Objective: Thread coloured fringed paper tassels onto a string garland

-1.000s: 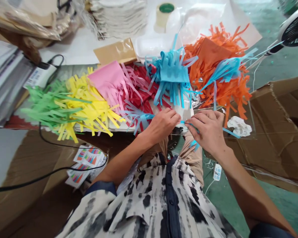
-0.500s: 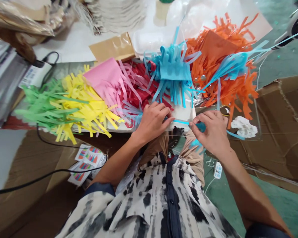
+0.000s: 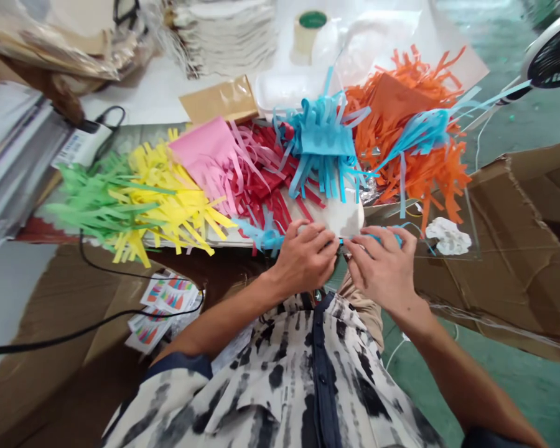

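Between my two hands, at the table's front edge, runs a piece of blue fringed tissue paper [image 3: 273, 239]; its fringe shows left of my left hand and more blue shows behind my right fingers. My left hand [image 3: 305, 255] is closed on it with bent fingers. Close beside it, my right hand [image 3: 382, 261] pinches the same paper, its fingertips almost meeting the left ones. The middle of the strip is mostly covered by my fingers. Just beyond lies a blue fringed bundle [image 3: 329, 138], with red fringe [image 3: 266, 180] to its left.
Green [image 3: 102, 202], yellow [image 3: 168, 199], pink [image 3: 203, 146] and orange [image 3: 396, 102] fringed tissue lie along the table. A tape roll [image 3: 308, 34] stands at the back. White crumpled paper [image 3: 448, 236] sits right, near a cardboard box [image 3: 532, 236]. A fan [image 3: 555, 56] stands far right.
My hands have come together, closing the stretch of blue strip that showed between them. My left hand moved right and nearer my body; my right fingers now curl over the paper.
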Demonstrator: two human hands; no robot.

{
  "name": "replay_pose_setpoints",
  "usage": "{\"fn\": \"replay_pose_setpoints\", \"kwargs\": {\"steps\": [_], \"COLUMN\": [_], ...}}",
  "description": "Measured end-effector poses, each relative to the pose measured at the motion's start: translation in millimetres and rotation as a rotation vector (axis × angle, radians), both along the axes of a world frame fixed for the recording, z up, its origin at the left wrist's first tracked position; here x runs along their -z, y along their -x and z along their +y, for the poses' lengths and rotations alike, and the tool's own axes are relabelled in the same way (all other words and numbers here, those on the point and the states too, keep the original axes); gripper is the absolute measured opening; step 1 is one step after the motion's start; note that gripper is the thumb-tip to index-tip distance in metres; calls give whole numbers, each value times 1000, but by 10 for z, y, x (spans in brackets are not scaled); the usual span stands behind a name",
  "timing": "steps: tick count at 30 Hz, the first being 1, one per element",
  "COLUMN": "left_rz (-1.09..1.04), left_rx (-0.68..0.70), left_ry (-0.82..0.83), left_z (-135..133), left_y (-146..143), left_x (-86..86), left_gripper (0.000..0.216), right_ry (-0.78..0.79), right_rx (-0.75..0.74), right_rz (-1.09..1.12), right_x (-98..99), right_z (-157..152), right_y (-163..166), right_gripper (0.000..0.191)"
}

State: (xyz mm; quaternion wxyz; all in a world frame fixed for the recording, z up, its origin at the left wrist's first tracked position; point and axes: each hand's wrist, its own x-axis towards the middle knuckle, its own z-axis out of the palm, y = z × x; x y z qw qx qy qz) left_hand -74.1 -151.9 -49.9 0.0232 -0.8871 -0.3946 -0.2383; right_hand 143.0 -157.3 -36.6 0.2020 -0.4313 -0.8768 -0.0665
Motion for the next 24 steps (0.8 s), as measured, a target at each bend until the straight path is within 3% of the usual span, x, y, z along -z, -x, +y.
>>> {"fn": "replay_pose_setpoints", "kwargs": {"steps": [4, 7, 11, 14, 17, 19, 21, 24], "left_rz": [-86, -149, -385, -852, -1273, -1404, -1448, -1421], "left_rx": [-23, -44, -147, -185, -139, -119, -121, -132], "left_ry": [-110, -46, 311, 719, 1161, 1370, 1468, 1420], "left_z": [-165, -223, -303, -323, -294, -274, -269, -281], "left_y": [9, -13, -93, -147, -167, -169, -177, -205], "left_x": [134, 143, -79, -311, -486, -555, -596, -639], "left_gripper": [21, 21, 25, 25, 34, 42, 43, 39], "right_ry": [-70, -99, -193, -295, -252, -175, -89, 70], "right_rx": [38, 54, 31, 53, 99, 147, 168, 176], "right_rz": [-18, -77, -64, 11, 61, 137, 282, 649], "right_x": [27, 8, -61, -148, -287, -393, -483, -540], "right_z": [-156, -184, -181, -186, -218, -250, -279, -290], "right_y": [59, 98, 45, -56, -124, -112, -54, 76], "right_gripper": [10, 11, 15, 14, 18, 17, 14, 9]}}
